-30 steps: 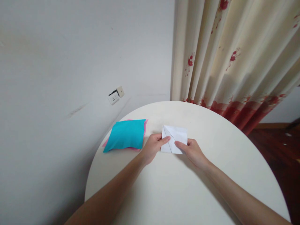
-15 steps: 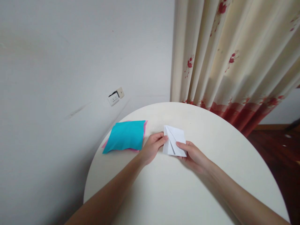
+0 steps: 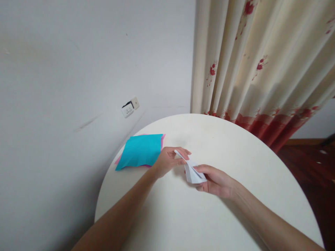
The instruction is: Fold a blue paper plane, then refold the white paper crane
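Between both hands: white folded paper (image 3: 192, 171), creased, tilted edge-on.

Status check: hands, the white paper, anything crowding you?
Left hand and right hand both pinching the folded white paper, lifted off the round table. Stack of coloured sheets left of it, apart.

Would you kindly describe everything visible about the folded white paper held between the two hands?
The folded white paper is a small, thin sheet with sharp creases and layered flaps, narrowing to a point at its upper left. It is tilted, lifted off the round white table. The left hand pinches the pointed end; the right hand holds the wider lower end, thumb on top. Nothing else touches it.
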{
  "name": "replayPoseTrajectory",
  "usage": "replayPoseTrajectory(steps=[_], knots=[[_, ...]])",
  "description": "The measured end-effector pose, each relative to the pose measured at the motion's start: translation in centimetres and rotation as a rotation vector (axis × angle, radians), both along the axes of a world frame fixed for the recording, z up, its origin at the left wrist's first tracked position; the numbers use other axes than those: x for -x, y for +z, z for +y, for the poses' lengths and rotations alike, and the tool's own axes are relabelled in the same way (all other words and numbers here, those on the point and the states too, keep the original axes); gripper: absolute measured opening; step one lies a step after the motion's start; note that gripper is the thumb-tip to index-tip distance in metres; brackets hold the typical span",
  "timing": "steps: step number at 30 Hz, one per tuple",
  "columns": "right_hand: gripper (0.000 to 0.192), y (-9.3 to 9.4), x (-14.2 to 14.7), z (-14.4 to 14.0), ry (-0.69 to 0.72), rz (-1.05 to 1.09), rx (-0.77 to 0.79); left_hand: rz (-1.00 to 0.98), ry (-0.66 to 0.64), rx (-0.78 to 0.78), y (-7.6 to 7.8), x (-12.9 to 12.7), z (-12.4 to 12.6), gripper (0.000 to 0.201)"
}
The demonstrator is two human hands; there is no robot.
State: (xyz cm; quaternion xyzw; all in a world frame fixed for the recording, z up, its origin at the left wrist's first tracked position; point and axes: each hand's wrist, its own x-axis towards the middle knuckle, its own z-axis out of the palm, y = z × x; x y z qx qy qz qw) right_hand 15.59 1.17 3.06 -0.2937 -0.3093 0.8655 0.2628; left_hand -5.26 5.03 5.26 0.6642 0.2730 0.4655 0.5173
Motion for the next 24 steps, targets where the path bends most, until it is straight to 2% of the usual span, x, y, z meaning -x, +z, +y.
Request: replayPoseTrajectory(steps=[3,6,8,10,14,20,24], knots=[[0.03,-0.1,0.3,0.2,-0.021,-0.065,-0.074,0.077,0.161,0.157,-0.3,-0.1,-0.1,0.028],[0.041,-0.3,0.4,0.8,-0.266,-0.169,-0.306,0.116,0.284,0.293,-0.8,-0.6,-0.3,0.035],[0.054,-0.3,0.5,1.1,-0.375,-0.201,-0.374,0.131,0.317,0.321,-1.1,-1.0,-0.4,0.037],[0.062,-0.2,0.5,1.2,-0.379,-0.229,-0.433,0.141,0.351,0.319,-1.4,-1.5,-0.5,0.039],[0.05,-0.1,0.8,0.9,-0.367,-0.38,-0.599,0.142,0.393,0.319,-1.9,-2.0,-0.6,0.041],[0.042,-1.4,1.1,1.1,-0.389,-0.414,-0.64,0.053,0.391,0.368,-2.0,-2.1,-0.6,0.044],[0.036,-1.6,1.1,1.1,-0.369,-0.41,-0.591,0.018,0.45,0.387,-1.6,-2.1,-0.5,0.045]])
